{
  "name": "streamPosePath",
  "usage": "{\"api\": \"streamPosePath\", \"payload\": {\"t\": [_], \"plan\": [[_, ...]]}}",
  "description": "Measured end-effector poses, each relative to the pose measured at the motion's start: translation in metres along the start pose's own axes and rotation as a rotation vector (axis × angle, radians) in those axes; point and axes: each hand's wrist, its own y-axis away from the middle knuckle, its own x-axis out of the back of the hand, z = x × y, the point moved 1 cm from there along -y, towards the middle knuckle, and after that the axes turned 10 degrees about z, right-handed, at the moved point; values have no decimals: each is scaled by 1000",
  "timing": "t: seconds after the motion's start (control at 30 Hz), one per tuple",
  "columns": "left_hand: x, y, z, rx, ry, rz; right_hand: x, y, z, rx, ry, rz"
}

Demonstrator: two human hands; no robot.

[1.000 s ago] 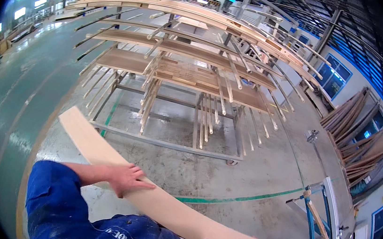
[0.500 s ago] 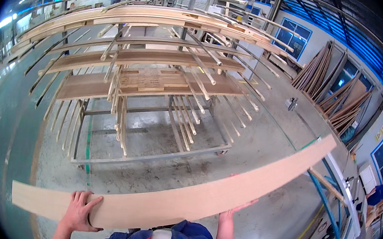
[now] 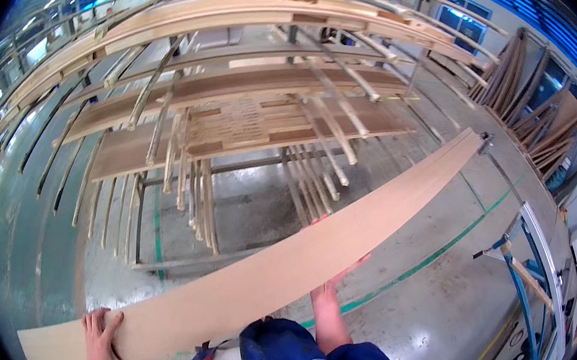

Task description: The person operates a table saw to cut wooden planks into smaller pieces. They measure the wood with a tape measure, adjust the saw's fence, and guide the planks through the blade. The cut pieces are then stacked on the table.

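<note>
I think my job right now is holding up one long, thin board (image 3: 240, 292); it runs from eight o'clock, low down, up to two o'clock. At about seven o'clock my left hand (image 3: 101, 342) has its fingers spread on the top of the board and its thumb down by the near edge, so it is gripping, half open in a curve. I can't tell what is under that bit. From ten o'clock round to one o'clock is the big rack (image 3: 147, 95), with wood lying on it and poles (image 3: 346, 146) poking toward me. At five o'clock my right hand (image 3: 333, 285) is under the board. Its fingertips peek past the far edge and its thumb past the near edge, so it looks stretched wide and gripping across. The palm is hidden, so I can't tell how tight. The board's far end points to two o'clock, and beyond it long sticks (image 3: 507, 73) lean on the wall. To my mind, any next move calls for two firm hands and slow turning, so the long end doesn't bump the poles.
</note>
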Motion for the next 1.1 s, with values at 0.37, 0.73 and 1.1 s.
{"api": "streamPosePath", "payload": {"t": [0.37, 0.73, 1.1], "plan": [[38, -82, -45, 82, -49, -35, 7, -113, 88, 100, 404, -72], [23, -246, -178, -105, -49, -59, 57, -232, 168, -103, 165, -368], [-1, -379, -289, -211, -18, -148, 96, -321, 231, 301, 314, 348]]}}
